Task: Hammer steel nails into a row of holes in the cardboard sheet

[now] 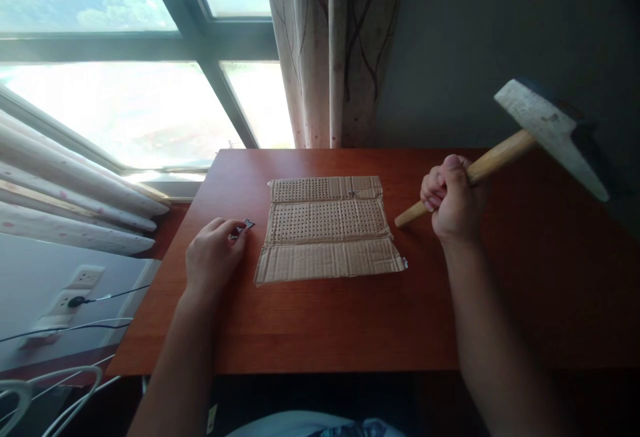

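Note:
A flat piece of cardboard [327, 229] full of small holes lies in the middle of the red-brown wooden table [310, 330]. My right hand [453, 198] is closed round the wooden handle of a hammer [543, 132], whose pale head is raised above the table's right side. My left hand [214, 250] rests on the table just left of the cardboard. Its fingers pinch a small dark striped object [245, 226], too small to name.
A window [125, 90] and a patterned curtain [335, 50] stand behind the table's far edge. Rolled pale tubes [70, 190] lie at the left. A wall socket with a plugged cable [75, 300] is low left. A dark wall [500, 37] rises at the back right.

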Demonstrator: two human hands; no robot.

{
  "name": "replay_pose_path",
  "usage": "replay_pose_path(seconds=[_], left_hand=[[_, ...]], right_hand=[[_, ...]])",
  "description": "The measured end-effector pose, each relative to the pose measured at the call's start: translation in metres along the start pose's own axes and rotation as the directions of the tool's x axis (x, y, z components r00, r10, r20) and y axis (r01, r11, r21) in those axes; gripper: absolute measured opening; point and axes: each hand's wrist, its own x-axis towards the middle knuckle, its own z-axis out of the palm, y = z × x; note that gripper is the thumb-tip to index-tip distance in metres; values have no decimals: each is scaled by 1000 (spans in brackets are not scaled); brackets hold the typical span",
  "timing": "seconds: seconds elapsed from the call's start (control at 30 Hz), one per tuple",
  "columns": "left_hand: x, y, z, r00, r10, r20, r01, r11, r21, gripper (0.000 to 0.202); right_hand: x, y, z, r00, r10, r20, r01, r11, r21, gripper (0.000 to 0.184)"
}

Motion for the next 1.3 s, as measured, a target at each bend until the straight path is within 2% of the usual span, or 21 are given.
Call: replay_pose_path(seconds=[0.23,0.47,0.6,0.73,0.83,0.93,1.0,1.03,1.1,1.13,1.2,1.27,1.3], left_hand=[[-1,6,-1,999,12,44,-17,993,119,30],[0,7,-3,993,40,108,-53,992,117,33],[1,11,-8,967,113,228,-142,983,115,35],[1,6,-12,926,164,339,-190,981,45,27],[-2,-4,-13,944,183,274,-172,983,-64,20],[-2,-8,-18,985,137,104,-108,963,-247,16],[2,1,-26,999,10,-31,-22,907,-421,17],[5,9,-31,993,-74,-92,16,856,-516,19],[14,31,-43,959,-228,-166,44,702,-711,25],[19,44,-50,948,-256,-191,12,624,-782,25],[29,72,-60,957,-213,-194,-66,494,-867,19],[39,99,-67,998,-46,-48,-27,389,-921,14],[45,111,-67,998,60,17,-6,356,-935,14]], right_hand=[[-2,0,1,1000,-3,26,3,1000,18,52],[-3,0,2,999,-14,39,13,1000,28,51],[-2,0,1,999,-16,34,15,1000,23,52],[-2,0,1,1000,-22,21,22,1000,19,51],[-2,0,0,1000,-18,14,18,1000,24,50],[-1,0,0,1000,-16,11,15,999,32,50],[-1,1,-1,1000,-19,9,18,999,34,50],[-1,1,-1,1000,-20,9,20,999,34,50],[-1,0,0,1000,-19,13,19,999,36,50],[-1,0,0,1000,-17,15,16,999,38,50],[-2,-1,1,1000,-9,20,9,999,40,50],[-3,-2,2,1000,-3,22,2,999,37,51],[-3,-2,2,1000,-1,20,0,999,34,52]])
